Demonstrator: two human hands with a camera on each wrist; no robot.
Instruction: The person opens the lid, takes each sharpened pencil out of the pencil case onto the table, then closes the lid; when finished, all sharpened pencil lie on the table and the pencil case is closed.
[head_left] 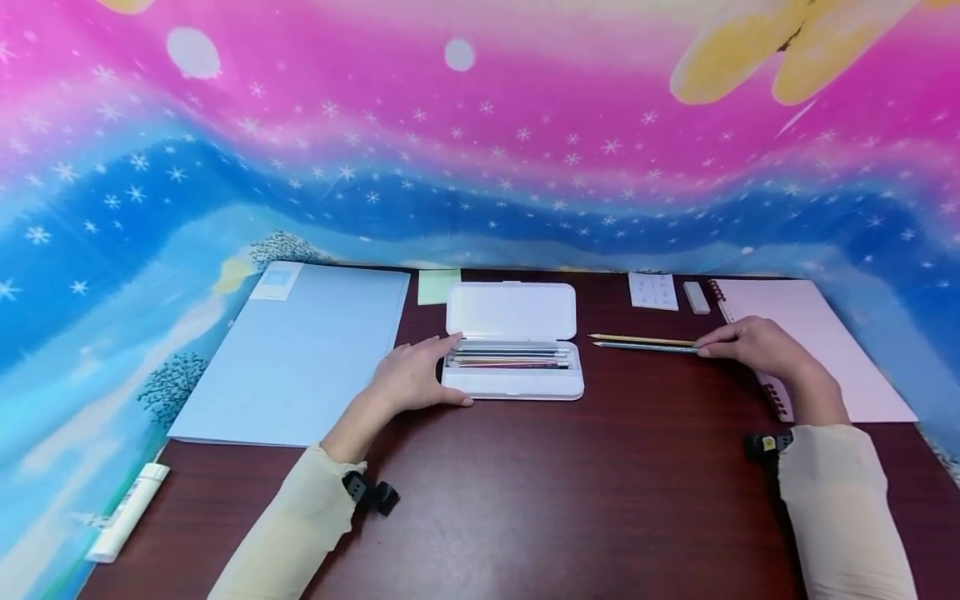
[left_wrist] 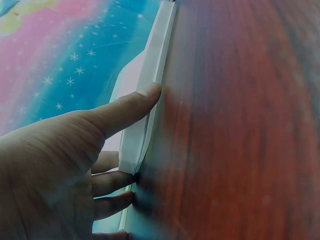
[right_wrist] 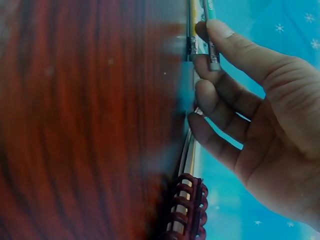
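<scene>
A white pencil case (head_left: 513, 385) lies with its lid raised, holding several pencils (head_left: 517, 364). My left hand (head_left: 408, 375) grips its left end, the thumb on the front wall and the other fingers at the left side and back; the left wrist view shows the thumb (left_wrist: 127, 110) along the case's edge (left_wrist: 145, 100). To the right of the case, my right hand (head_left: 765, 346) pinches a green pencil (head_left: 645, 347) near its blunt end. A yellow pencil (head_left: 641, 338) runs alongside it, at the fingertips. Whether the yellow one is gripped too, I cannot tell.
A light-blue folder (head_left: 300, 358) lies left, a spiral notebook (head_left: 825, 350) under the right forearm's side. Along the back are green paper (head_left: 438, 287), a white card (head_left: 652, 291) and an eraser (head_left: 696, 297). A white tube (head_left: 129, 512) lies front left.
</scene>
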